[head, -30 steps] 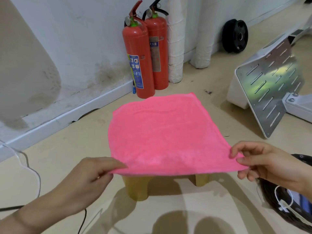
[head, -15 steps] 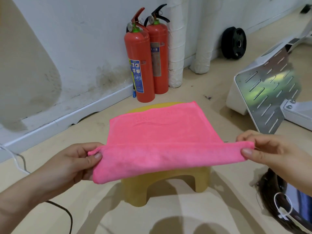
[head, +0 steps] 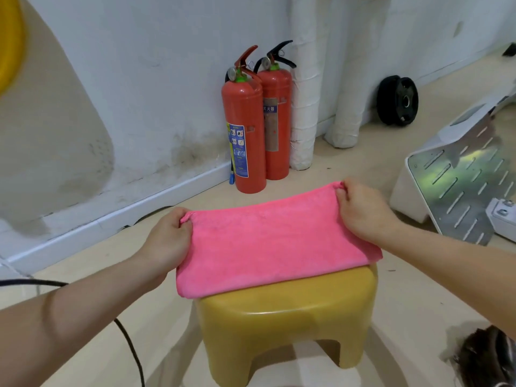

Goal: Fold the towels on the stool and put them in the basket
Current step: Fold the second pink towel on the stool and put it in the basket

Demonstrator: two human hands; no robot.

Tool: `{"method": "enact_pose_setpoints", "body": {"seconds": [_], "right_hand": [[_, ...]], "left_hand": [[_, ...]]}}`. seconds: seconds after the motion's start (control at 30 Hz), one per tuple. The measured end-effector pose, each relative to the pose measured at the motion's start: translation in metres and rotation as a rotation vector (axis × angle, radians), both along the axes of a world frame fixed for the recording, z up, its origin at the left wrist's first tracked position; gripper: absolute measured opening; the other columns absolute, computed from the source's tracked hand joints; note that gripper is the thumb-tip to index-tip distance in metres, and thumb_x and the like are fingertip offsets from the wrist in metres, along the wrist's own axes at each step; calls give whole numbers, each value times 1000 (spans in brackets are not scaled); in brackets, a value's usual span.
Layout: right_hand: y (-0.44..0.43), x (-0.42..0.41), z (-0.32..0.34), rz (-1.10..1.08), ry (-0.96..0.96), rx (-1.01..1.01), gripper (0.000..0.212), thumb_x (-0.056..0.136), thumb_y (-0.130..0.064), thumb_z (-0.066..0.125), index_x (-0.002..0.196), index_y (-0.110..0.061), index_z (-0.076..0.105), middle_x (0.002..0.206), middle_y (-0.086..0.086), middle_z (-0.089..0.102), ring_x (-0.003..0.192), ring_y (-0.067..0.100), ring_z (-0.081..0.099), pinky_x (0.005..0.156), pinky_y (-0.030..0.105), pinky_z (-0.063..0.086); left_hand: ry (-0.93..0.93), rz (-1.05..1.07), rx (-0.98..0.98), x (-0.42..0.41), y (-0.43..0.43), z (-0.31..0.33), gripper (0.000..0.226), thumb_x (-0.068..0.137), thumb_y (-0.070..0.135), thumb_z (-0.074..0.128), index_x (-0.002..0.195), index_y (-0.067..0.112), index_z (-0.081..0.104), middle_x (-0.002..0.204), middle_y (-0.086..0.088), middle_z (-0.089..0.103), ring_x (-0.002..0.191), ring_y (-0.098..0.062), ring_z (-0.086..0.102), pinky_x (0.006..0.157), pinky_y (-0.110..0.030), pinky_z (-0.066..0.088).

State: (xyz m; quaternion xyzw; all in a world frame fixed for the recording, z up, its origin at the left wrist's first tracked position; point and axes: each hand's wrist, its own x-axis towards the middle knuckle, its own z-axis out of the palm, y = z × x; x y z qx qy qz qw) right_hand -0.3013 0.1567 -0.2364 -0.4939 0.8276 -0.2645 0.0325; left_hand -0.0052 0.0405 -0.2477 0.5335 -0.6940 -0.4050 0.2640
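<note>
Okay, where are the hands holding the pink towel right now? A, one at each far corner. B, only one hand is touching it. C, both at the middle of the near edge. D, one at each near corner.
A: the left hand and the right hand each pinch a bunched far corner of the pink towel, which lies across the yellow stool.

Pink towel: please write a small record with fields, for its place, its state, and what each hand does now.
object: pink towel
state: folded double, lying flat
support: yellow stool, with the towel on the far part of its seat
left hand: pinches the towel's far left corner
right hand: pinches the towel's far right corner
behind: two red fire extinguishers
</note>
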Motion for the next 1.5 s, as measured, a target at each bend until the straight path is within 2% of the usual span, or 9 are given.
{"method": "enact_pose_setpoints", "body": {"seconds": [0.13, 0.3, 0.47, 0.57, 0.73, 1.0, 1.2, 1.37, 1.5], "right_hand": [[-7, -1, -15, -2, 231, 108, 21, 99, -28, 29, 95, -12, 44, 87, 23, 64, 80, 38, 59, 63, 41, 42], [-3, 8, -22, -40, 342, 101, 17, 99, -24, 32, 96, -13, 44, 88, 18, 63, 78, 36, 59, 57, 36, 34], [-5, 1, -20, -104, 339, 109, 27, 98, -29, 34, 106, -9, 50, 103, 19, 61, 92, 36, 59, 65, 38, 39], [-4, -7, -22, -136, 241, 162, 41, 98, -41, 30, 97, -8, 54, 111, 21, 58, 99, 37, 58, 75, 41, 44], [-5, -7, -17, -50, 141, 198, 45, 93, -53, 38, 67, -17, 38, 82, 13, 56, 74, 30, 51, 62, 34, 36], [-10, -10, -2, 15, 217, 241, 22, 97, -29, 45, 105, -9, 47, 109, 19, 62, 98, 37, 57, 68, 36, 37], [-12, -21, 9, 28, 175, 417, 14, 96, -26, 45, 102, -13, 46, 106, 14, 60, 83, 29, 49, 75, 38, 46], [-33, 16, 20, 62, 493, -79, 11, 97, -19, 42, 100, -14, 51, 96, 11, 61, 82, 33, 53, 59, 38, 36], [-44, 65, 23, 314, 366, -345, 39, 86, -7, 55, 125, -6, 54, 126, 19, 51, 114, 36, 50, 95, 40, 42]], "left_hand": [[-256, -60, -158, -2, -8, -8, 21, 97, 12, 37, 95, 16, 57, 93, -2, 61, 88, -24, 55, 69, -32, 37], [-368, -69, -226, 12, -3, -26, 21, 99, 29, 40, 93, 15, 54, 74, -3, 61, 67, -19, 54, 55, -31, 35], [-329, -20, -161, 17, -6, -30, 26, 98, 38, 41, 105, 22, 61, 83, -5, 67, 78, -22, 60, 65, -32, 43], [-112, -57, 2, 10, -6, -24, 30, 99, 36, 40, 114, 24, 64, 105, 7, 67, 98, -14, 61, 84, -33, 47], [2, -35, 107, -1, -7, -18, 29, 96, 42, 49, 98, 19, 67, 97, 1, 68, 87, -18, 63, 66, -28, 45], [143, 10, 168, -10, -7, -1, 30, 79, 21, 77, 102, 13, 60, 90, -7, 66, 74, -21, 64, 65, -32, 53], [-85, -228, 302, -1, 0, 27, 22, 66, 20, 79, 82, 9, 71, 79, -9, 66, 71, -20, 59, 72, -37, 52], [-351, -563, 501, 1, 31, 44, 20, 68, 23, 75, 81, 11, 66, 65, -6, 61, 57, -14, 58, 48, -19, 34], [-390, -605, 592, 8, 53, 42, 31, 84, 39, 69, 63, 16, 63, 57, -3, 65, 53, -14, 61, 47, -20, 31]]}}
